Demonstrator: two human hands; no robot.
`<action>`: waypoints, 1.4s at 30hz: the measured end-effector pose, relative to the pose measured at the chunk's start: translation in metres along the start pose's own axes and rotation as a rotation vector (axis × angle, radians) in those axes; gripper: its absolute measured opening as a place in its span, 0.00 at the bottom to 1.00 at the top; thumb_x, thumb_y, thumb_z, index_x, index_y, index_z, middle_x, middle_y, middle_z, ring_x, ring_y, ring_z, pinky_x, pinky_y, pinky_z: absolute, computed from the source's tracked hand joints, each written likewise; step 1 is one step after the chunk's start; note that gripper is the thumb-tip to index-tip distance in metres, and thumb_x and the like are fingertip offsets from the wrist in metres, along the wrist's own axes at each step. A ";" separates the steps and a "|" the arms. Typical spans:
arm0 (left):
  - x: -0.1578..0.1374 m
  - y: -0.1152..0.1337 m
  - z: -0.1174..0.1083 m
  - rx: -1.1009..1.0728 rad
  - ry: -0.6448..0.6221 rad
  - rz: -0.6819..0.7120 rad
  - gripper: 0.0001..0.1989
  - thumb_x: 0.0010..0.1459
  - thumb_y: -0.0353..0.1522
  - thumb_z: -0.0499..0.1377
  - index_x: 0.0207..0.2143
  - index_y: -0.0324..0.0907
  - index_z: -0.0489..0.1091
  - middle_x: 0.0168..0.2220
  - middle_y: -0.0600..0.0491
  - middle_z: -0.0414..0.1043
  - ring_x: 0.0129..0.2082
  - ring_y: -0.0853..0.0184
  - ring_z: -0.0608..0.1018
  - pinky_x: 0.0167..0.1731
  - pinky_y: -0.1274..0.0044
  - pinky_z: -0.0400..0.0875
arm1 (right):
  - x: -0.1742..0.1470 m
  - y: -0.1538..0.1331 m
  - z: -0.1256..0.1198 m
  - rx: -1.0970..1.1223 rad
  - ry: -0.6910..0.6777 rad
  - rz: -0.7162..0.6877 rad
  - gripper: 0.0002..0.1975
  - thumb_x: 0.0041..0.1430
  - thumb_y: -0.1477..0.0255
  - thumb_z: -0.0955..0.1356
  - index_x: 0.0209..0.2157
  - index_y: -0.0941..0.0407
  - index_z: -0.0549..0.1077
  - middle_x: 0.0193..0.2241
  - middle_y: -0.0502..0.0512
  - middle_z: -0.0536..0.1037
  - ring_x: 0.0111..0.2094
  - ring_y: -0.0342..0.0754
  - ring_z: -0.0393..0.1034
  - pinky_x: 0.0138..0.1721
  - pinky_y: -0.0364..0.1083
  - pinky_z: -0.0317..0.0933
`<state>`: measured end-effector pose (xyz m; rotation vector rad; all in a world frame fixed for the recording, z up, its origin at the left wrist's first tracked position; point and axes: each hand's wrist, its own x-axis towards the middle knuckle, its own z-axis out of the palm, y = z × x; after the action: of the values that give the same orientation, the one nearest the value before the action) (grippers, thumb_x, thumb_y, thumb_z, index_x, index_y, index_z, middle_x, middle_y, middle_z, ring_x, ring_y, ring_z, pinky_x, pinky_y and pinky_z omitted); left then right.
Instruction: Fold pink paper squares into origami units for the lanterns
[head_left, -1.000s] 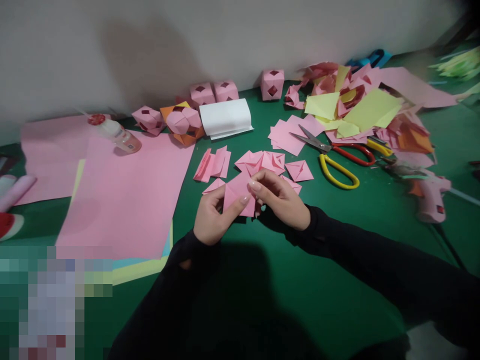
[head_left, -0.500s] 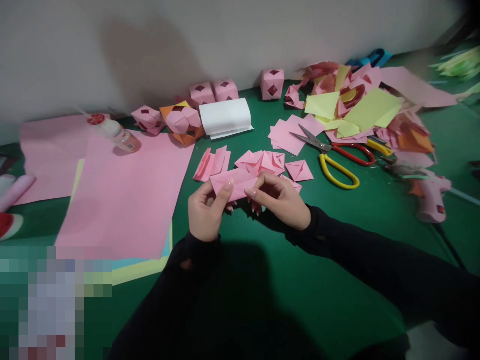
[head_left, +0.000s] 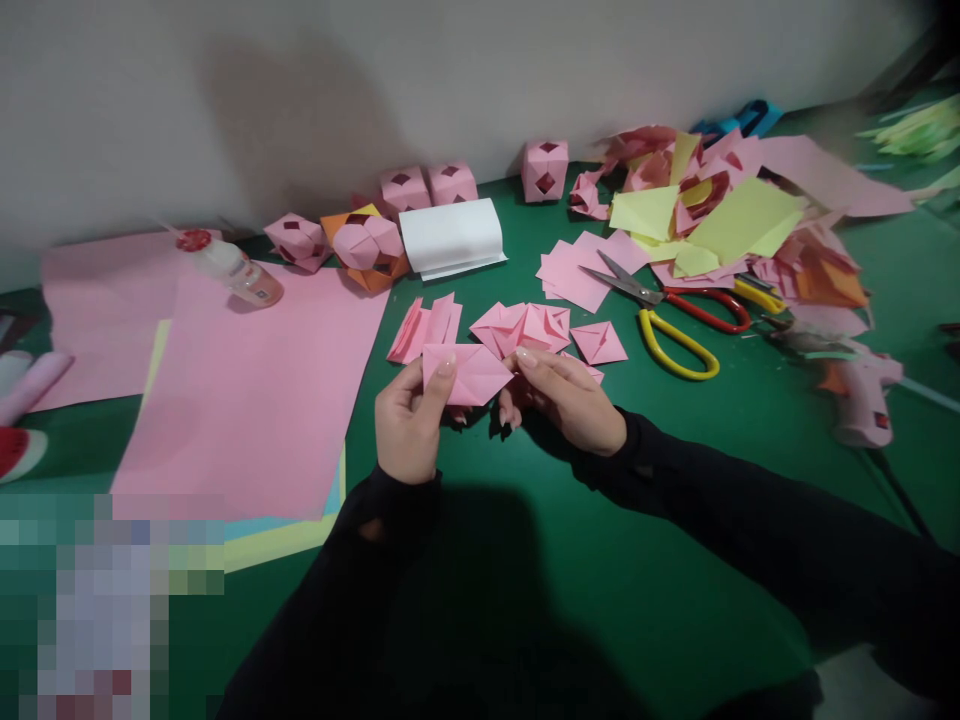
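Observation:
A folded pink paper (head_left: pixel 474 378) is held up above the green table. Its right end comes to a point, and creases run across its face. My left hand (head_left: pixel 411 415) is closed on the left end, thumb flat on the front and fingers behind. At the pointed end, my right hand (head_left: pixel 574 395) is closed with thumb and finger together at the tip. Just beyond my hands lie folded pink pieces (head_left: pixel 523 327), a single folded pink square (head_left: pixel 598 343) and a stack of narrow folded pink strips (head_left: pixel 426 328).
Scissors (head_left: pixel 649 298) with red and yellow handles lie open near pink squares (head_left: pixel 581 265). Paper scraps (head_left: pixel 742 215) and a pink glue gun (head_left: pixel 862 400) are at right. Left are a large pink sheet (head_left: pixel 262 400) and a glue bottle (head_left: pixel 232 270). Pink paper cubes (head_left: pixel 546 172) line the wall.
The paper's right end has gone from flat-edged to pointed. My right thumb has shifted up and right from the paper's front to its tip. My left hand keeps its hold.

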<state>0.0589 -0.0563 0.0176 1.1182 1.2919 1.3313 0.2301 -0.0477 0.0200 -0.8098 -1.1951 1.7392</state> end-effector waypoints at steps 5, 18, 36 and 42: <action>0.001 -0.001 0.000 -0.002 0.030 -0.002 0.14 0.57 0.43 0.61 0.35 0.41 0.78 0.24 0.53 0.73 0.21 0.70 0.72 0.19 0.78 0.65 | 0.000 -0.005 0.001 -0.086 -0.050 -0.005 0.19 0.63 0.56 0.65 0.30 0.58 0.72 0.22 0.51 0.75 0.23 0.40 0.70 0.28 0.41 0.67; 0.001 -0.001 -0.001 0.033 0.015 -0.007 0.15 0.58 0.44 0.61 0.35 0.42 0.78 0.23 0.53 0.73 0.22 0.69 0.72 0.19 0.78 0.64 | 0.000 -0.004 0.003 -0.064 -0.057 -0.033 0.14 0.61 0.61 0.69 0.31 0.58 0.73 0.28 0.52 0.79 0.24 0.39 0.72 0.28 0.40 0.69; -0.002 0.011 0.001 0.206 -0.059 0.077 0.15 0.59 0.43 0.60 0.34 0.41 0.78 0.24 0.53 0.74 0.22 0.70 0.71 0.22 0.78 0.66 | 0.001 -0.007 0.003 -0.104 0.006 0.000 0.18 0.53 0.57 0.73 0.28 0.57 0.72 0.22 0.49 0.76 0.22 0.40 0.70 0.27 0.41 0.68; -0.005 0.016 0.002 0.336 -0.101 0.224 0.13 0.60 0.39 0.59 0.28 0.40 0.75 0.21 0.55 0.68 0.21 0.71 0.69 0.22 0.79 0.64 | -0.001 -0.007 0.006 -0.192 0.018 0.072 0.20 0.46 0.58 0.76 0.24 0.57 0.68 0.19 0.48 0.73 0.20 0.40 0.67 0.23 0.41 0.62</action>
<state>0.0612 -0.0613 0.0332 1.5817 1.3790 1.2253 0.2273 -0.0496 0.0281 -0.9901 -1.3504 1.6888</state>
